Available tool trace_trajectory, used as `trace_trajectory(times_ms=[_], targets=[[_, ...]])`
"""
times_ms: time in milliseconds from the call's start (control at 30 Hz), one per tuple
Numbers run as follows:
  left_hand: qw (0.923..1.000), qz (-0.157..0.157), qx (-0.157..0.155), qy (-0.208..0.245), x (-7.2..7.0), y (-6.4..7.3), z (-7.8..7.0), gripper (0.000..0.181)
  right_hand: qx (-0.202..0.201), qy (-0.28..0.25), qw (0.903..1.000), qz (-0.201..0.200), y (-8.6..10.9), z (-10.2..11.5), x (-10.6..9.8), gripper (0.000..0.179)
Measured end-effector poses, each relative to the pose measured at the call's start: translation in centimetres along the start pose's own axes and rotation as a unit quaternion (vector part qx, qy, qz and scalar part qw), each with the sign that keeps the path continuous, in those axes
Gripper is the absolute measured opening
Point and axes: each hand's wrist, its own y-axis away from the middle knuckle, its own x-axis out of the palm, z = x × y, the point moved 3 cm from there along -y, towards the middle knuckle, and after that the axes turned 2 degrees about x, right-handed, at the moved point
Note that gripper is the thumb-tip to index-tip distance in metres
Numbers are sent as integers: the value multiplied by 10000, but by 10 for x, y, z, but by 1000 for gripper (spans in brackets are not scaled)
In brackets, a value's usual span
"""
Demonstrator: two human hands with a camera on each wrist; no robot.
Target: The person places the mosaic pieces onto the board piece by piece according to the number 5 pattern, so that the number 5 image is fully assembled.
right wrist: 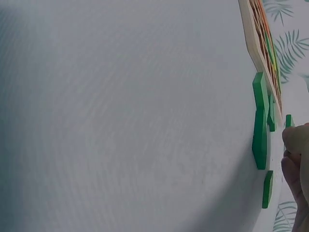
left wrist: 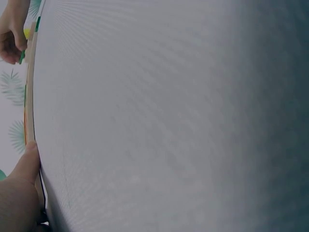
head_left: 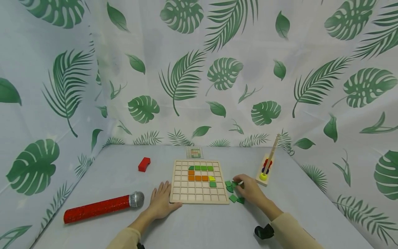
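Note:
A wooden grid board [head_left: 199,198] lies on the table with green, orange and yellow tiles set in several of its cells. My left hand [head_left: 161,203] rests at its lower left corner, fingers stretched along the left side and thumb at the front edge. To the right of the board, my right hand [head_left: 249,189] pinches a small green tile [left wrist: 22,57] between thumb and fingers. Loose green tiles [head_left: 233,198] lie below and beside that hand; the right wrist view shows several green tiles [right wrist: 259,140] near the board's edge.
A red toy microphone [head_left: 99,209] lies at the left, with a red arched block [head_left: 144,165] beyond it. A patterned card [head_left: 195,153] is behind the board. Back right stands a wooden peg toy [head_left: 262,178] with colored pieces. A black object [head_left: 264,232] is near the right forearm.

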Motion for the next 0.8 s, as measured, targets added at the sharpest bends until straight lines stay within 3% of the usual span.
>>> trace_trajectory(times_ms=[467, 633, 800], targets=[[9999, 55, -17, -153, -1, -2, 0, 91, -503, -334, 9982, 29, -7, 22, 15, 30], [9998, 65, -40, -179, 2, -2, 1, 91, -470, -358, 9980, 230, -9, 32, 22, 31], [9998, 44, -70, -197, 1, -1, 2, 91, -723, -495, 9957, 304, -9, 41, 32, 31]])
